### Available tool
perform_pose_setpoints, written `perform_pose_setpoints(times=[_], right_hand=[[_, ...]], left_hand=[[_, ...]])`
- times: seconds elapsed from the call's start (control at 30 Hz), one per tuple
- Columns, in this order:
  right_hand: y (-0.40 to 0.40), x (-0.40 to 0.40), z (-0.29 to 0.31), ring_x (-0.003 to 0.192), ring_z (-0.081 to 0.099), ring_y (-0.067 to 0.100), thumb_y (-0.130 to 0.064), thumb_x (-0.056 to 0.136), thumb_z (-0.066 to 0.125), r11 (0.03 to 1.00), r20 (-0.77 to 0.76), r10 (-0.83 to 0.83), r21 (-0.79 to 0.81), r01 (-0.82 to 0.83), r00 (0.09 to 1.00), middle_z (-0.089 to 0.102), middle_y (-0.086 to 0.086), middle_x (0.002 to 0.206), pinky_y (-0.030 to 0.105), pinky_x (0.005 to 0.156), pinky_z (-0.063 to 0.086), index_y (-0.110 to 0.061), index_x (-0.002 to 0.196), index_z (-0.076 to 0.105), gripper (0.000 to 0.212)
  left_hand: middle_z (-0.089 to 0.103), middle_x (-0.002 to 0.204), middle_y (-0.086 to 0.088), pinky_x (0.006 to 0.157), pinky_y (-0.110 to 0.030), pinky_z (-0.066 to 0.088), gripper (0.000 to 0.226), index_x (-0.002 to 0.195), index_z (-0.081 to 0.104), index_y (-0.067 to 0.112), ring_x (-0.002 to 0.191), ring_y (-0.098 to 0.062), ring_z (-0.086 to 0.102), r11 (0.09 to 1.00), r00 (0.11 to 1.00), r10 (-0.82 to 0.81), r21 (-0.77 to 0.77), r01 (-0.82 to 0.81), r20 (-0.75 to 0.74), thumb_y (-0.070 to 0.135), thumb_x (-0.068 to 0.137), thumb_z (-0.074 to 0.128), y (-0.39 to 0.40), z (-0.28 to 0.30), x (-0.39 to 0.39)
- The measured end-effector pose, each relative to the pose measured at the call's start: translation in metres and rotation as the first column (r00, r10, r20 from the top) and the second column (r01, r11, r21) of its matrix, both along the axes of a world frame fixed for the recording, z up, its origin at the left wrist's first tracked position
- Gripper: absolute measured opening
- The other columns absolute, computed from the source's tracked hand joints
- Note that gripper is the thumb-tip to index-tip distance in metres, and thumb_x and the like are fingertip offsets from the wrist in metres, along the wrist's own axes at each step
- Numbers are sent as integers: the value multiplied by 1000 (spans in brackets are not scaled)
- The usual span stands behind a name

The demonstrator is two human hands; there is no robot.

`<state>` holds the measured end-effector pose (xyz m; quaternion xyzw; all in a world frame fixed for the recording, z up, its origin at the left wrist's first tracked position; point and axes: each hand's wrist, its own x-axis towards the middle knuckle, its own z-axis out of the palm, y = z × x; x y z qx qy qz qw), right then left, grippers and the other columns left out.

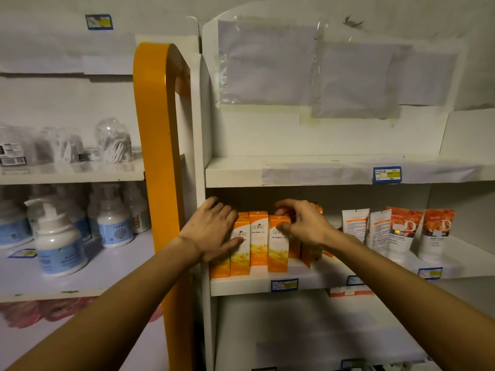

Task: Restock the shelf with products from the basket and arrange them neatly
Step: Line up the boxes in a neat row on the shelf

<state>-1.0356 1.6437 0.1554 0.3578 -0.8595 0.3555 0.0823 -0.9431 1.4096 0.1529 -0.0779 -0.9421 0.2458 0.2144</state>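
Several tall orange-and-white product boxes (258, 241) stand upright in a row on the middle shelf (241, 286) of the white unit, at its left end. My left hand (211, 231) lies flat against the leftmost boxes, fingers spread over their tops and thumb on a box front. My right hand (300, 222) is curled over the top of the boxes on the right of the row, fingers pinching one box's upper edge. More orange boxes stand behind my right hand, partly hidden. The basket is out of view.
Orange-and-white tubes (399, 231) stand further right on the same shelf. An orange upright post (158, 156) divides this unit from the left shelves, which hold pump bottles (57, 242) and cotton swab jars (112, 141). The shelf above (321, 171) carries only a price tag.
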Motion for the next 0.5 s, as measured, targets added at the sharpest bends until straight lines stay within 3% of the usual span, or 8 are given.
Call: perform_pose_setpoints(times=[0.1, 0.3, 0.5], right_hand=[[5, 0, 0, 103, 62, 7, -9, 82, 76, 999, 30, 10, -54, -8, 1000, 64, -9, 113, 23, 87, 55, -18, 134, 54, 57], [-6, 7, -2, 106, 63, 9, -10, 81, 77, 992, 23, 35, -123, -32, 999, 64, -7, 116, 31, 92, 56, -19, 133, 56, 57], [-27, 11, -23, 120, 53, 9, -21, 87, 72, 997, -202, -43, -64, 30, 978, 57, -5, 131, 37, 101, 50, -23, 132, 56, 47]], left_hand=[[52, 141, -4, 120, -42, 11, 72, 144, 42, 19, 133, -23, 45, 1000, 1000, -1, 3, 1, -5, 69, 95, 26, 0, 0, 0], [51, 142, -5, 120, -42, 11, 72, 145, 40, 19, 134, -23, 44, 1000, 1000, 9, -12, -9, -1, 69, 96, 27, 2, 0, 0], [51, 143, -5, 121, -43, 11, 72, 146, 39, 18, 134, -24, 44, 1000, 1000, 8, -11, -8, 12, 68, 96, 29, 1, 1, 1]])
